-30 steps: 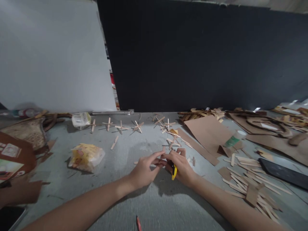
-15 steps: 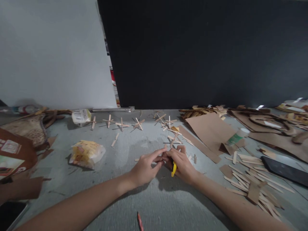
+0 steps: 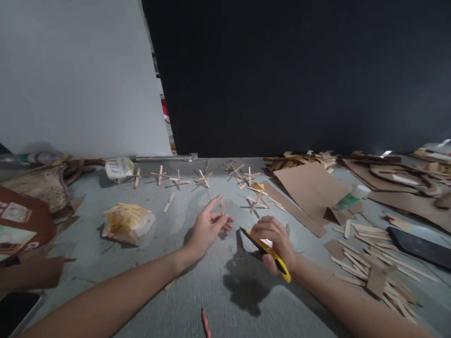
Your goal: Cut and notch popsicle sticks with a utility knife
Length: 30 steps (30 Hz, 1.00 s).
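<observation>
My left hand is raised a little above the grey table, pinching a short wooden stick upright between thumb and fingers, its index finger pointing out. To its right, my right hand grips a yellow and black utility knife whose tip points left toward the left hand. The two hands are apart. Several small crosses of glued sticks lie in a row at the back of the table.
A plastic bag of yellow things lies left. Brown cardboard sheets, a green glue bottle and a pile of loose sticks lie right, with a black slab beyond. A red pencil lies at the front edge.
The hands, which were together over a stick on the table, have parted. The left hand lifted with a short stick; the right hand drew back and raised the knife.
</observation>
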{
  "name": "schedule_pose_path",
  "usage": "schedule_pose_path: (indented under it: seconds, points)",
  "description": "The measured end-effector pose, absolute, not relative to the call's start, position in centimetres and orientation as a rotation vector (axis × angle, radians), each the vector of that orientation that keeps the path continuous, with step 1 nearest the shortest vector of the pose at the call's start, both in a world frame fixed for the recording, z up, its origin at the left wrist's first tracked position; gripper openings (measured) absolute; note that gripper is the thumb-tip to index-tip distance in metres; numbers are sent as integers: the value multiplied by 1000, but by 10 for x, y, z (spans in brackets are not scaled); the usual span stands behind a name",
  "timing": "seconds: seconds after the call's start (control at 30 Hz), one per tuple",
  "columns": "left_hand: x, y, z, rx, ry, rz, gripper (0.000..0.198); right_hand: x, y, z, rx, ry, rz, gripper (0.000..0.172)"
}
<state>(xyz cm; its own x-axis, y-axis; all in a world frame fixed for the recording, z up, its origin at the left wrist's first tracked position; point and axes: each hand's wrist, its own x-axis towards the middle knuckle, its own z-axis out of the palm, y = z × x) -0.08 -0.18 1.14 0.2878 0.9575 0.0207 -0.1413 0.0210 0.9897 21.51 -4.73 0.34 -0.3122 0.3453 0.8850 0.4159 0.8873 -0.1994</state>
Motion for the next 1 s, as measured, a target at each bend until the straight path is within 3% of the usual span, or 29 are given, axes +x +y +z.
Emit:
schedule_pose_path:
  seconds: [0.1, 0.3, 0.57, 0.73, 1.0]
  points:
    - [-1, -2, 10, 1223, 889, 1048, 96, 217, -47, 1, -620, -1891, -49, 37]
    - [-1, -2, 11, 1201, 918, 1021, 101, 222, -47, -3, -738, -1972, 96, 38]
    - [0, -2, 12, 1129, 914, 1028, 106, 214, -43, 7, -940, -1869, 280, 17]
    - [-1, -2, 10, 1136, 891, 1031, 101, 211, -41, 7, -937, -1921, 433, 19]
    - [1, 0, -1, 1118, 875, 1175, 97, 204, -44, 3, -1065, -1667, 255, 22]
